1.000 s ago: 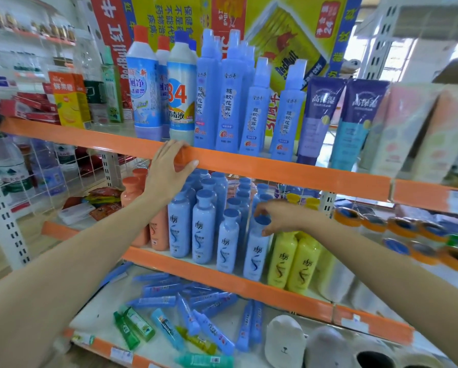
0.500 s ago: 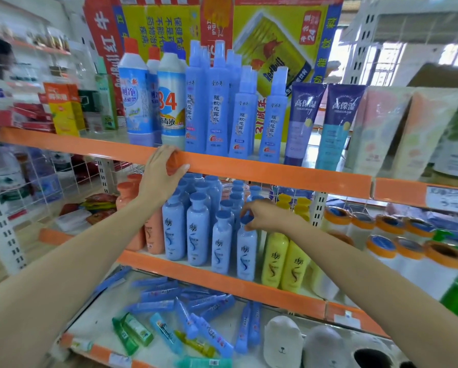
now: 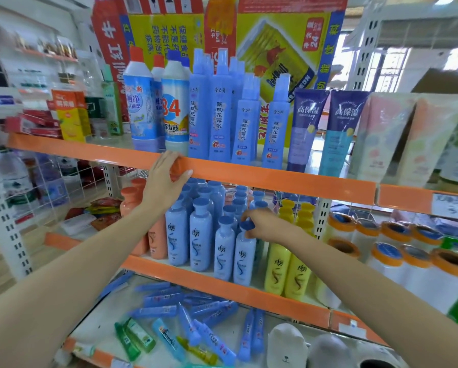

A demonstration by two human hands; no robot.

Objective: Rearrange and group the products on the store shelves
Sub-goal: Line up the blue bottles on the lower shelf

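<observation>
Middle shelf (image 3: 222, 284): pale bottles (image 3: 204, 235) stand between peach bottles (image 3: 157, 241) at left and yellow bottles (image 3: 286, 272) at right

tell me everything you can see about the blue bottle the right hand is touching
The pale blue plastic shampoo bottle stands upright at the front of the middle orange-edged shelf. It has a rounded body, a narrow neck and a darker blue cap, with a dark swirl logo and characters on its front. The right hand pinches the cap with its fingers. A matching blue bottle stands close on its left and a yellow bottle on its right.
</observation>
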